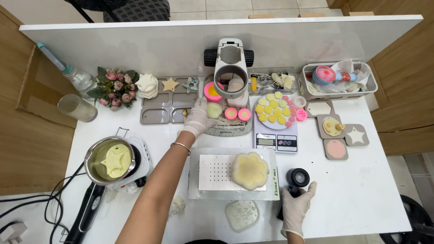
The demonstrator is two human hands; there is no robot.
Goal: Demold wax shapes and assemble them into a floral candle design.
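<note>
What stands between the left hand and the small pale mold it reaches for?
Nothing visible. The left hand already touches the pale mold on the microscope base. The pink molds lie to one side of it, not between.

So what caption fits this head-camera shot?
Gloved left hand holds a small pale cup; right hand touches a black knob.

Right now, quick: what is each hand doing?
Left hand: closed on a small pale green cup.
Right hand: fingers on a black round eyepiece; grip cannot be told.
</note>
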